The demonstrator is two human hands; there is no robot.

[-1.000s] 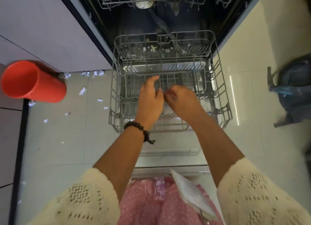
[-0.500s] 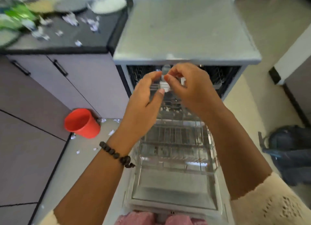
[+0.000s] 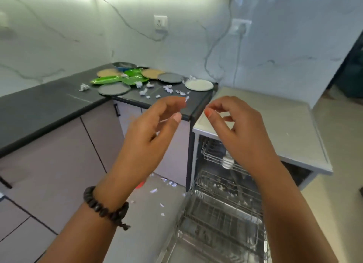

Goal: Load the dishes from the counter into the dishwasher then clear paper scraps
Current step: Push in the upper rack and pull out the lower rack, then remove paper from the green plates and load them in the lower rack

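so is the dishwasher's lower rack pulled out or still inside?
Pulled out. The lower rack sits extended over the dropped door, in front of the dishwasher opening. No dishes are visible in it, only a few paper scraps near its back.

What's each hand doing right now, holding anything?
Left hand: open, fingers loosely curled, holding nothing.
Right hand: thumb and fingers pinched together; cannot tell whether anything is held.

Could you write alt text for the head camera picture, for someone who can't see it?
Two empty hands, left and right, are raised before an open dishwasher with empty racks. Plates and paper scraps litter the black counter behind.
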